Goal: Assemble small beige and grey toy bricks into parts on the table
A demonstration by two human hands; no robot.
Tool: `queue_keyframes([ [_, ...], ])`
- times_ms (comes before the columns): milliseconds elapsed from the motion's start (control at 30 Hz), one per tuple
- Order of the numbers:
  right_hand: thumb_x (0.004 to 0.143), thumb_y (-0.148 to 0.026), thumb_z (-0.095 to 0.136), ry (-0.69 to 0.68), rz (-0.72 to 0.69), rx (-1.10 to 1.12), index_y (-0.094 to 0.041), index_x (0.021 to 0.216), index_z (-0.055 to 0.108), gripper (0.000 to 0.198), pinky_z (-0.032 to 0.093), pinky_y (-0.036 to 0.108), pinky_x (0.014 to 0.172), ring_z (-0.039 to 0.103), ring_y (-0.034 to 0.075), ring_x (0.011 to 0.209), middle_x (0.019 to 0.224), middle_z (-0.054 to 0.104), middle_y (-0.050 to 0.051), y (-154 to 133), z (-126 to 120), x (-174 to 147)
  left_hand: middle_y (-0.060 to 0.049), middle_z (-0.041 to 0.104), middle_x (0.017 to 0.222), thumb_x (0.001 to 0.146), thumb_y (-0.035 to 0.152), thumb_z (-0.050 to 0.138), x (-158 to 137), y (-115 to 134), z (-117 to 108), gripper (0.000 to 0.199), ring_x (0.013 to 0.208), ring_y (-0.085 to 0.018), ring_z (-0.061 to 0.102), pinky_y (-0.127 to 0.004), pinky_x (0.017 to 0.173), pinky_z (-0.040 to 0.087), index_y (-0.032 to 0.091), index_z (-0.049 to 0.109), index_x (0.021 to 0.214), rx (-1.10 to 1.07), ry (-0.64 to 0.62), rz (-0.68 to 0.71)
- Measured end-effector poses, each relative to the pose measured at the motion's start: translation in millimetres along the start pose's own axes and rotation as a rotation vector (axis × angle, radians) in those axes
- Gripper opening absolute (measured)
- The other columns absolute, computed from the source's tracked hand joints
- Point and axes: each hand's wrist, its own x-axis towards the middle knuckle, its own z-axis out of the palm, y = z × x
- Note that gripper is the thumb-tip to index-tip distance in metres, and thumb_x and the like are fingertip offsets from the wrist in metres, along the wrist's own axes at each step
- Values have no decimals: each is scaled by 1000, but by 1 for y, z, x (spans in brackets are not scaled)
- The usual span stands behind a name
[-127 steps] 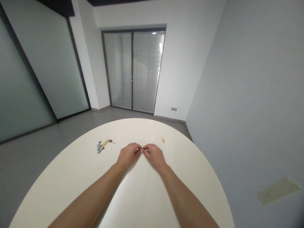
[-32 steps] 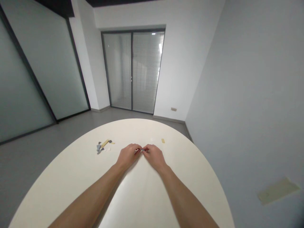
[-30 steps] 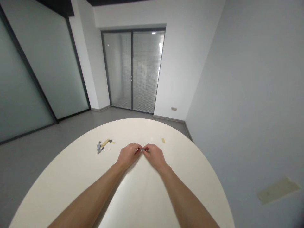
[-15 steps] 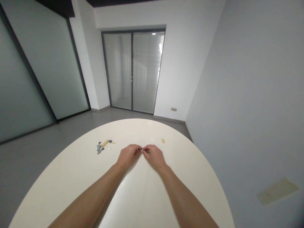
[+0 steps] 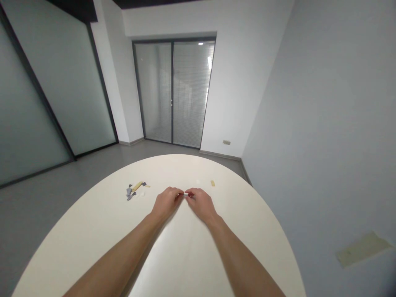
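Note:
My left hand [image 5: 167, 202] and my right hand [image 5: 201, 203] meet fingertip to fingertip just above the white round table [image 5: 185, 255]. Between them they pinch a small whitish piece [image 5: 186, 194], mostly covered by the fingers. Its exact kind is too small to make out. Both hands are closed, thumbs against forefingers. A little pile of small grey pieces [image 5: 129, 192] lies to the left of my left hand, with a yellow block [image 5: 136, 186] among them. Beyond my right hand rests a flat yellow piece [image 5: 213, 183].
Tiny white bits [image 5: 142, 194] lie beside the pile. Past the table's far edge are grey floor [image 5: 123, 154] and a glass door with blinds [image 5: 188, 95]. A pale wall [image 5: 324, 123] stands close on the right, frosted glass panels [image 5: 62, 82] on the left.
The fingertips have shifted slightly, and a little more of the whitish piece shows between them. The pile and the flat yellow piece stay where they were.

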Motion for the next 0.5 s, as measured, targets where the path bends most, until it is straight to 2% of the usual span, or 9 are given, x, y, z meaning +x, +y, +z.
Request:
queue_keyframes([
  [200, 89, -27, 62, -13, -10, 6, -27, 98, 70, 12, 44, 26, 84, 63, 16, 94, 95, 72, -1, -1, -1, 0, -3, 72, 102, 93, 29, 52, -1, 1, -1, 21, 100, -21, 61, -30, 82, 48, 26, 72, 99, -3, 15, 34],
  [500, 90, -28, 61, -9, -23, -28, -27, 97, 72, 13, 44, 27, 83, 63, 17, 95, 95, 73, 0, 2, 1, 0, -3, 71, 100, 92, 28, 56, 0, 2, -2, 16, 100, -21, 59, -30, 80, 47, 24, 71, 92, 36, 8, 75],
])
